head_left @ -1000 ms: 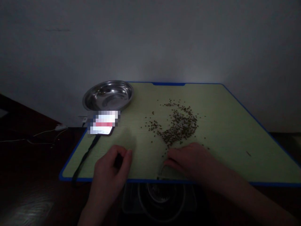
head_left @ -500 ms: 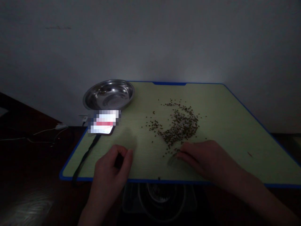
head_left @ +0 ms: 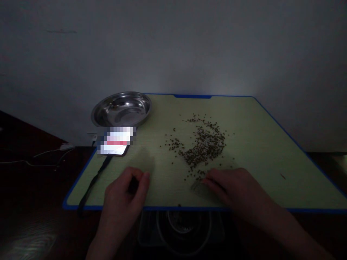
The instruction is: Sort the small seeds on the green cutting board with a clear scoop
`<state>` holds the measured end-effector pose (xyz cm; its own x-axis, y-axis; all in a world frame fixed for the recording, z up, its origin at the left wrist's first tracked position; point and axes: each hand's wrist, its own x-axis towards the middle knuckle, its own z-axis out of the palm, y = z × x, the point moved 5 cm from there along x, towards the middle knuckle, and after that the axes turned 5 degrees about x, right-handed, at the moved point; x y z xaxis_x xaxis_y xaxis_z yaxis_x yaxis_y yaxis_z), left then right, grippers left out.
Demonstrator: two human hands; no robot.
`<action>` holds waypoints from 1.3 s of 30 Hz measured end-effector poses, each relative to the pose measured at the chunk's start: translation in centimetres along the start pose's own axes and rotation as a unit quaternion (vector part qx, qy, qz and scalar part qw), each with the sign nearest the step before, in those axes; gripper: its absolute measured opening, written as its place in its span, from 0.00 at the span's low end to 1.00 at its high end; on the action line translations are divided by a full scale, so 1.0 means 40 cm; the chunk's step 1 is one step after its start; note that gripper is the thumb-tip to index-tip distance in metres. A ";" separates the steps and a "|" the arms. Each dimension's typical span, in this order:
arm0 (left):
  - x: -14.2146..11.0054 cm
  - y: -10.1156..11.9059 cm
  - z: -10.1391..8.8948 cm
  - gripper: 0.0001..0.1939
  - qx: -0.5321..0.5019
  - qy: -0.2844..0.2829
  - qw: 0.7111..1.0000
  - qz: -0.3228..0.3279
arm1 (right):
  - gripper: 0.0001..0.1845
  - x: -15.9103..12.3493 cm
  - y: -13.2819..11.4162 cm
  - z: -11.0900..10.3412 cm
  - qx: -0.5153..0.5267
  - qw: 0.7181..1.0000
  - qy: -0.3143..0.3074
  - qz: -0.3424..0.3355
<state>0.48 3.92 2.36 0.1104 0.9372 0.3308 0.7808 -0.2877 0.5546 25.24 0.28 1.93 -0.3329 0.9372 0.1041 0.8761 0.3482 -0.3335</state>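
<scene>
Looking down from my head, I see small dark grains [head_left: 207, 144] loosely strewn over the middle of the counter [head_left: 265, 155], with paler bits among them; the spread probably lets single ones show. My right hand [head_left: 233, 184] is narrowed at their near edge, its tips apparently pinching a thin, clear thing [head_left: 196, 185], too dim to name, held low, perhaps for control. My left hand [head_left: 121, 193] is curled, thumb meeting forefinger; whether anything is between them I can't tell. The metal bowl [head_left: 119, 106] and lit phone [head_left: 118, 141] sit off to the left, likely to leave me room, and a round vessel [head_left: 159, 227] stands below the near edge, between my forearms
</scene>
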 end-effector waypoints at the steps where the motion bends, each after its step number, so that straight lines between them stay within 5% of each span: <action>1: 0.000 0.001 -0.001 0.12 -0.002 0.001 1.000 -0.001 | 0.18 0.011 -0.008 0.004 -0.007 1.000 0.003 -0.004; 9: -0.001 -0.001 -0.001 0.12 -0.005 -0.003 1.000 -0.013 | 0.22 0.056 0.041 -0.028 -0.142 0.987 0.050 0.048; 32: -0.001 0.002 0.000 0.12 -0.017 -0.008 1.000 -0.007 | 0.18 0.102 -0.039 0.002 -0.118 0.992 0.016 -0.051; 39: -0.004 0.000 0.000 0.12 -0.019 -0.011 1.000 -0.017 | 0.17 0.106 -0.022 -0.011 -0.118 0.992 0.014 -0.039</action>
<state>0.46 3.75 2.32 0.0971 0.9505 0.2951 0.7602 -0.2622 0.5944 23.19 3.94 3.07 -0.3959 0.9063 0.1477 0.9065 0.4114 -0.0950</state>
